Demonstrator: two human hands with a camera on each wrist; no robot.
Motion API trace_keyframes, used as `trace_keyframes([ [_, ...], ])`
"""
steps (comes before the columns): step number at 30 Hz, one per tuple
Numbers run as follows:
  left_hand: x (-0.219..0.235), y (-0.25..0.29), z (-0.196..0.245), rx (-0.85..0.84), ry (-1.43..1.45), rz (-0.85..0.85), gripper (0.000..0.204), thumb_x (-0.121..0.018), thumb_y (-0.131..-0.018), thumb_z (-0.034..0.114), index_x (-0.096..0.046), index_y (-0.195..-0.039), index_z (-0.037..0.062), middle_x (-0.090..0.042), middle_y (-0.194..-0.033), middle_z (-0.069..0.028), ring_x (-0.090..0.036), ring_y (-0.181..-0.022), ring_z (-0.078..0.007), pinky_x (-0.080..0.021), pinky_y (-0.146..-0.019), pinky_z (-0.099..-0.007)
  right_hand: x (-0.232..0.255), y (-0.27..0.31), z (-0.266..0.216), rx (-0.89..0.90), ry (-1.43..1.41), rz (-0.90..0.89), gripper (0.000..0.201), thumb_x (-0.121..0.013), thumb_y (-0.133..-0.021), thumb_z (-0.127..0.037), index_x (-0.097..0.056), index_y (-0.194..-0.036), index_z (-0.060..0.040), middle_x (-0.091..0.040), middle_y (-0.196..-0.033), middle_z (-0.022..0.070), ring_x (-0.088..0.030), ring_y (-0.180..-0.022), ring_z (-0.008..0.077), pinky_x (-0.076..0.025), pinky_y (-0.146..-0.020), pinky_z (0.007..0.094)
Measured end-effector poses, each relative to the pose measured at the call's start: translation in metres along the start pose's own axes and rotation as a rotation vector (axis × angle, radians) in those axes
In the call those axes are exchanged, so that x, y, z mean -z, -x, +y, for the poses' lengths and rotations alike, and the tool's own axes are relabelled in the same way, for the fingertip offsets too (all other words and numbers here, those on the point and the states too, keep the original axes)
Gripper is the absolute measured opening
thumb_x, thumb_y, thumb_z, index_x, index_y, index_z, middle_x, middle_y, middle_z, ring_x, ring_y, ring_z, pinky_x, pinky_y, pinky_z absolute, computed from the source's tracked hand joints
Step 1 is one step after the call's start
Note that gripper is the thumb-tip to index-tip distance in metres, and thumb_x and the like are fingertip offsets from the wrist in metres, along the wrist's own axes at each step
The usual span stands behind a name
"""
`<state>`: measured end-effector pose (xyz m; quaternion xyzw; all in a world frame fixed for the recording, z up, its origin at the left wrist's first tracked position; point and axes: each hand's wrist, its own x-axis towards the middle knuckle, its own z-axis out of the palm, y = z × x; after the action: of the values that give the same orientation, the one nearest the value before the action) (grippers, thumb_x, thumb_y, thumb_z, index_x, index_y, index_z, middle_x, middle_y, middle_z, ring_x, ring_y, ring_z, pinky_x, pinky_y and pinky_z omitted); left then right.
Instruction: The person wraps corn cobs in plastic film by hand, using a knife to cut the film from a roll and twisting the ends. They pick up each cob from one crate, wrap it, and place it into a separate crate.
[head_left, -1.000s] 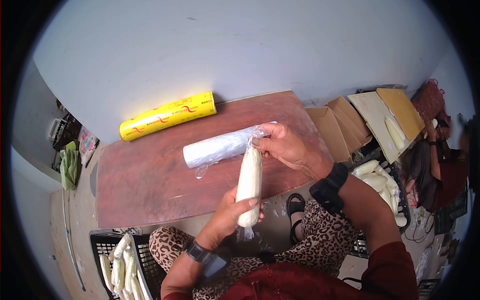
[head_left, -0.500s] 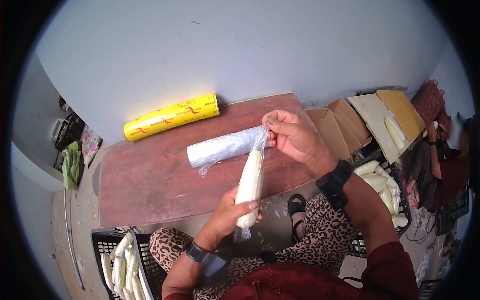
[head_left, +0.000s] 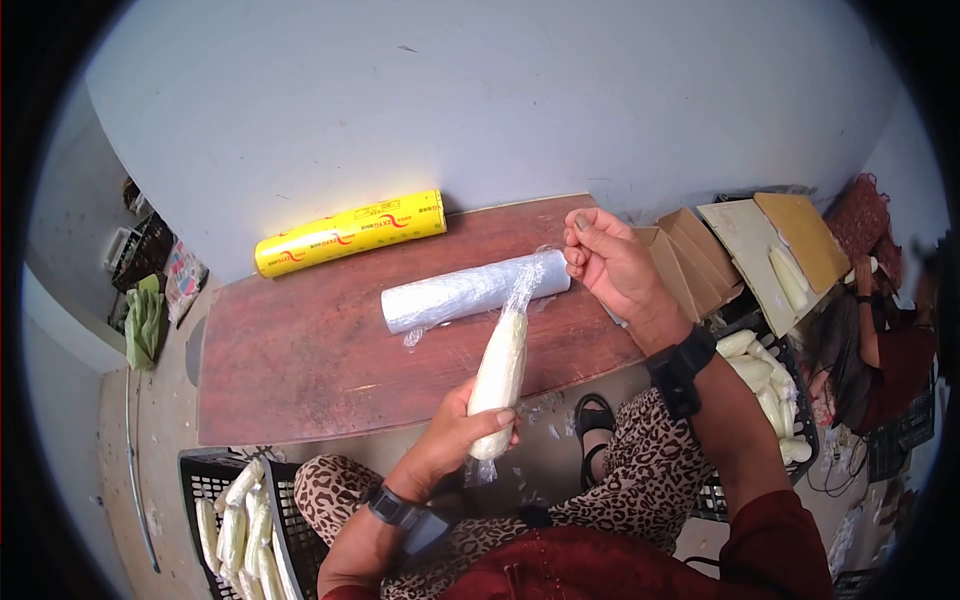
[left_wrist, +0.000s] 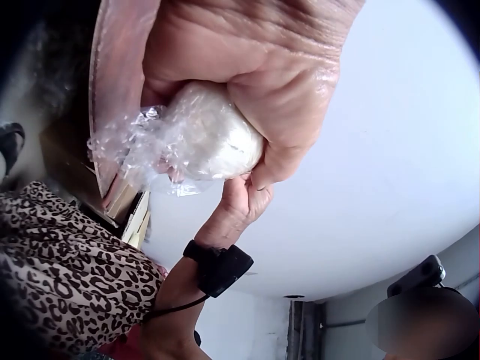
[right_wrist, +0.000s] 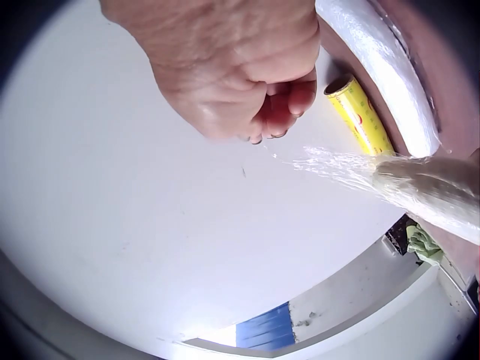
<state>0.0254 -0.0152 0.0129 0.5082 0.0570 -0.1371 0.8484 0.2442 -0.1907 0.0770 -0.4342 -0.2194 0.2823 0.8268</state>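
Observation:
My left hand [head_left: 464, 428] grips the lower end of a pale ear of corn [head_left: 500, 370], thumb across its front. Clear cling film covers the ear, and a loose tail of film [head_left: 524, 285] rises from its narrow tip. More film [left_wrist: 139, 150] bunches at the thick end in the left wrist view. Up and to the right, my right hand [head_left: 618, 265] has its fingers curled and thumb against them. A thin strand of film [right_wrist: 281, 156] runs up to those fingertips in the right wrist view. A white film roll [head_left: 470, 290] lies behind the ear on the table.
A yellow printed roll [head_left: 350, 232] lies along the back of the reddish table [head_left: 290, 370]. Crates with ears of corn stand at left [head_left: 285, 500] and right [head_left: 800, 400]. Cardboard boxes [head_left: 690, 260] are right of the table; another person [head_left: 880, 340] sits at far right.
My right hand has moved up and right from the ear's tip, drawing the film out into a long tail. My left hand still holds the ear in nearly the same place.

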Motion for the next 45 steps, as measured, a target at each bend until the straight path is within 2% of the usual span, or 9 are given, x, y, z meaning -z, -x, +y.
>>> trace_keyframes([
  [6, 0.002, 0.002, 0.001, -0.008, 0.040, 0.001, 0.041, -0.068, -0.084, 0.012, -0.048, -0.119, 0.0027, -0.062, -0.089, -0.0078, -0.064, -0.073, -0.0158, -0.053, -0.065, -0.0285, -0.011, 0.008, 0.003, -0.192, 0.289, -0.154, 0.014, -0.063, -0.092, -0.014, -0.055, -0.100, -0.0049, -0.057, -0.086, 0.0019, -0.055, -0.071, 0.0078, -0.046, -0.061, 0.0206],
  [12, 0.000, 0.001, 0.001, -0.001, -0.001, -0.006, 0.041, -0.068, -0.083, 0.015, -0.049, -0.118, 0.0027, -0.062, -0.089, -0.0081, -0.064, -0.074, -0.0162, -0.054, -0.067, -0.0292, -0.009, 0.006, 0.011, -0.165, 0.340, -0.216, 0.011, -0.061, -0.093, -0.011, -0.054, -0.099, -0.0044, -0.057, -0.084, 0.0023, -0.055, -0.071, 0.0070, -0.046, -0.060, 0.0199],
  [17, -0.003, 0.003, 0.002, 0.001, -0.110, 0.018, 0.047, -0.072, -0.081, 0.017, -0.049, -0.119, 0.0026, -0.062, -0.091, -0.0088, -0.065, -0.076, -0.0178, -0.054, -0.068, -0.0309, -0.007, 0.004, 0.015, -0.116, 0.248, -0.169, 0.007, -0.058, -0.095, -0.010, -0.054, -0.096, -0.0051, -0.057, -0.083, 0.0026, -0.054, -0.068, 0.0077, -0.045, -0.060, 0.0209],
  [22, -0.002, 0.003, -0.011, 0.004, -0.443, -0.023, 0.052, -0.074, -0.080, 0.017, -0.052, -0.124, 0.0017, -0.061, -0.099, -0.0053, -0.057, -0.090, -0.0122, -0.047, -0.080, -0.0261, 0.000, -0.004, 0.002, -0.044, 0.141, -0.059, 0.009, -0.055, -0.096, -0.014, -0.053, -0.093, -0.0063, -0.056, -0.083, 0.0028, -0.053, -0.068, 0.0089, -0.043, -0.059, 0.0223],
  [24, -0.002, 0.003, -0.015, 0.029, -0.508, -0.030, 0.056, -0.076, -0.078, 0.020, -0.052, -0.124, 0.0005, -0.060, -0.103, -0.0057, -0.054, -0.096, -0.0141, -0.045, -0.085, -0.0271, 0.008, -0.004, -0.004, -0.031, 0.161, -0.005, 0.013, -0.053, -0.098, -0.017, -0.053, -0.091, -0.0066, -0.055, -0.081, 0.0024, -0.051, -0.069, 0.0096, -0.041, -0.058, 0.0228],
  [33, 0.002, -0.006, -0.016, -0.179, -0.539, 0.196, 0.043, -0.076, -0.078, 0.015, -0.054, -0.110, -0.0017, -0.058, -0.092, -0.0047, -0.054, -0.084, -0.0111, -0.047, -0.073, -0.0274, -0.001, 0.015, -0.016, -0.285, 0.420, -0.022, 0.056, -0.060, -0.092, -0.046, -0.046, -0.121, -0.0001, -0.056, -0.099, 0.0079, -0.054, -0.073, 0.0087, -0.042, -0.049, 0.0185],
  [36, 0.003, -0.009, -0.019, -0.226, -0.550, 0.228, 0.039, -0.076, -0.077, 0.016, -0.054, -0.104, -0.0005, -0.058, -0.090, -0.0047, -0.054, -0.081, -0.0113, -0.047, -0.071, -0.0279, -0.012, 0.022, -0.016, -0.371, 0.501, -0.047, 0.058, -0.063, -0.090, -0.044, -0.045, -0.121, 0.0020, -0.056, -0.098, 0.0079, -0.053, -0.070, 0.0078, -0.041, -0.047, 0.0174],
  [42, 0.003, -0.007, -0.021, -0.268, -0.675, 0.259, 0.039, -0.076, -0.076, 0.017, -0.055, -0.104, -0.0010, -0.058, -0.087, -0.0046, -0.055, -0.078, -0.0124, -0.048, -0.068, -0.0288, -0.023, 0.021, 0.004, -0.493, 0.698, -0.068, 0.043, -0.067, -0.090, -0.022, -0.047, -0.118, 0.0032, -0.056, -0.084, 0.0039, -0.050, -0.058, 0.0061, -0.041, -0.048, 0.0184],
  [45, 0.005, -0.007, -0.023, -0.270, -0.720, 0.265, 0.038, -0.076, -0.077, 0.017, -0.055, -0.104, -0.0010, -0.059, -0.086, -0.0042, -0.056, -0.076, -0.0122, -0.048, -0.067, -0.0285, -0.020, 0.021, 0.016, -0.321, 0.620, -0.060, 0.036, -0.067, -0.088, -0.011, -0.048, -0.115, 0.0034, -0.056, -0.077, 0.0030, -0.050, -0.057, 0.0060, -0.042, -0.049, 0.0193],
])
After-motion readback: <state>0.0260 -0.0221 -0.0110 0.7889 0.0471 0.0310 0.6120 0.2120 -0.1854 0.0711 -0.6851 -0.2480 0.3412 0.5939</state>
